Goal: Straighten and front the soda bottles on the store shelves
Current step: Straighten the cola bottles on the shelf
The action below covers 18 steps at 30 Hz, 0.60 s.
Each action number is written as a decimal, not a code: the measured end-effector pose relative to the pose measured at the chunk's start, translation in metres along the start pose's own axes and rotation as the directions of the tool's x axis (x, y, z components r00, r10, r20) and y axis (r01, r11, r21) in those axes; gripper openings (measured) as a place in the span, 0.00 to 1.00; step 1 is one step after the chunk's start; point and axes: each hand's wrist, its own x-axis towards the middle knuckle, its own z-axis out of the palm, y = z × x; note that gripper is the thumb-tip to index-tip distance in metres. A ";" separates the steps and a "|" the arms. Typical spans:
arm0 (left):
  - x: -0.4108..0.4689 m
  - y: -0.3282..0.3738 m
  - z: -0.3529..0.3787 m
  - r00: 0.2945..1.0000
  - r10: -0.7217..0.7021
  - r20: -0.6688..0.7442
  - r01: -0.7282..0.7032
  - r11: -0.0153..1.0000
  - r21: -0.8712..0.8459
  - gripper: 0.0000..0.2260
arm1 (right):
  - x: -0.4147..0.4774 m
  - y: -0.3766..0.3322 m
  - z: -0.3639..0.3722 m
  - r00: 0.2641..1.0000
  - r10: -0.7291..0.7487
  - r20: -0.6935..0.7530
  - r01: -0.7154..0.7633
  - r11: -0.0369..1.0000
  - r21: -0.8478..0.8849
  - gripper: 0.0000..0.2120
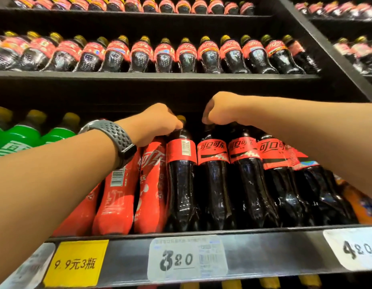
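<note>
together, left hand (pixel 158 124) grips one bottle (pixel 182 184), right hand (pixel 220 110) its neighbour (pixel 214 184).

left hand (pixel 158 124) atop bottle (pixel 182 184), right hand (pixel 220 109) atop neighbour bottle (pixel 214 184) just right; price tag (pixel 187 258) on shelf edge (pixel 274 251) below.

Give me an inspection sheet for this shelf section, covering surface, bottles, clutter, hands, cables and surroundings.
Surface: black shelf, price tags on its front edge.
Job's things: turned bottle shows its back panel; logo bottle beside it faces front.
Clutter: nothing seen.
Hands: left hand grips the turned bottle's neck; right hand curls over the logo bottle's top.
Cables: nothing seen.
Surroundings: green bottles at left, cola rows above.
</note>
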 end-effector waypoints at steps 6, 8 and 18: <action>0.004 -0.001 0.001 0.999 -0.010 -0.036 0.011 1.000 0.014 0.20 | 0.000 0.005 -0.003 1.000 -0.025 0.008 0.025 1.000 0.011 0.14; 0.006 0.001 -0.003 0.999 -0.036 0.005 0.035 0.994 0.099 0.16 | 0.001 0.007 -0.004 1.000 -0.025 0.011 0.024 0.999 0.038 0.14; 0.005 0.000 -0.002 1.000 -0.021 0.003 0.021 1.000 0.004 0.14 | 0.007 0.004 0.005 1.000 0.020 -0.008 -0.020 0.998 -0.051 0.17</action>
